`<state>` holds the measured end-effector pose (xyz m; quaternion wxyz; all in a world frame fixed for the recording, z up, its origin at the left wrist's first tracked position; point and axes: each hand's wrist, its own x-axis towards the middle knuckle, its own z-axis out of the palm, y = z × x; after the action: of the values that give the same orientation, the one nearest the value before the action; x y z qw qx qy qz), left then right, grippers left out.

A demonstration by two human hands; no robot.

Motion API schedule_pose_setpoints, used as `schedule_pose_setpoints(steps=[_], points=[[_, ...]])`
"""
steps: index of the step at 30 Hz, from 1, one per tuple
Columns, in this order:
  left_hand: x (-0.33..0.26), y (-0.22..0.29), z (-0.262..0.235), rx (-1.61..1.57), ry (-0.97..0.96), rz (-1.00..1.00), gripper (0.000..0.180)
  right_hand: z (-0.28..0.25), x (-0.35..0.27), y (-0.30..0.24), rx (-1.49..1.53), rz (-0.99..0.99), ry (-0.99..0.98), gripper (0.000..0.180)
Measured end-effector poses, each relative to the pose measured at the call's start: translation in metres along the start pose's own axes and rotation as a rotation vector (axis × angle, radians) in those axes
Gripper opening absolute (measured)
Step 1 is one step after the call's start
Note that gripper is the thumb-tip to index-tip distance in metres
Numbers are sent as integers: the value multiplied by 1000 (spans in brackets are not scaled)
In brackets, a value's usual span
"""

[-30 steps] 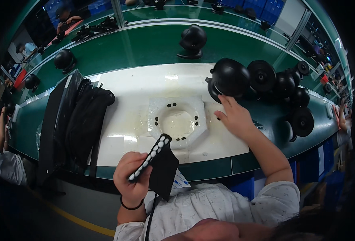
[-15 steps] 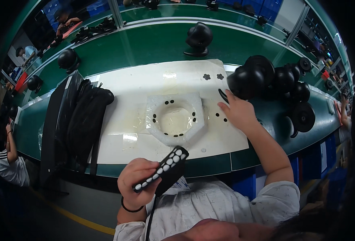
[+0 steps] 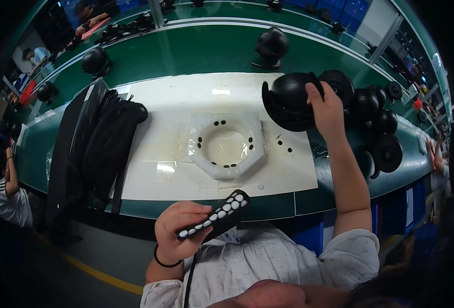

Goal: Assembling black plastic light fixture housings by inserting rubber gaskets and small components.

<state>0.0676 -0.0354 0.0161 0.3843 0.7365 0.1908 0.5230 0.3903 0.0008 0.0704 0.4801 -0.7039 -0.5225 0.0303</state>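
Observation:
My left hand [image 3: 175,233] is closed around a black strip [image 3: 232,204] covered with white round pads, held just in front of the bench's near edge. At the right end of the white sheet, my right hand [image 3: 328,110] grips a glossy black dome-shaped part [image 3: 288,91] with a curved black rim. Its thumb lies against the dome's side; the other fingers are partly hidden behind it. In the middle of the sheet sits a white octagonal foam ring [image 3: 198,161] with small black oval pads around its opening, apart from both hands.
Several more black round parts [image 3: 365,107] crowd the bench at right. Black bags [image 3: 111,138] lie at left. Two loose black pads [image 3: 285,146] rest on the white sheet [image 3: 155,179]. Another black dome [image 3: 272,43] stands on the green surface behind. People work at far left and right.
My right hand has moved up and taken hold of the black dome, which has shifted left and tilted. Two flower-shaped dark pieces are now hidden. My left hand still holds the strip.

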Motion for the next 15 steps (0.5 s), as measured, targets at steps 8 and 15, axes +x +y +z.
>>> schedule_pose_setpoints(steps=[8, 15], points=[[1, -6, 3, -87, -65, -50, 29, 39, -12, -42, 874, 230, -428, 32], [-2, -9, 6, -230, -14, -181, 27, 55, -27, -35, 784, 356, -593, 29]])
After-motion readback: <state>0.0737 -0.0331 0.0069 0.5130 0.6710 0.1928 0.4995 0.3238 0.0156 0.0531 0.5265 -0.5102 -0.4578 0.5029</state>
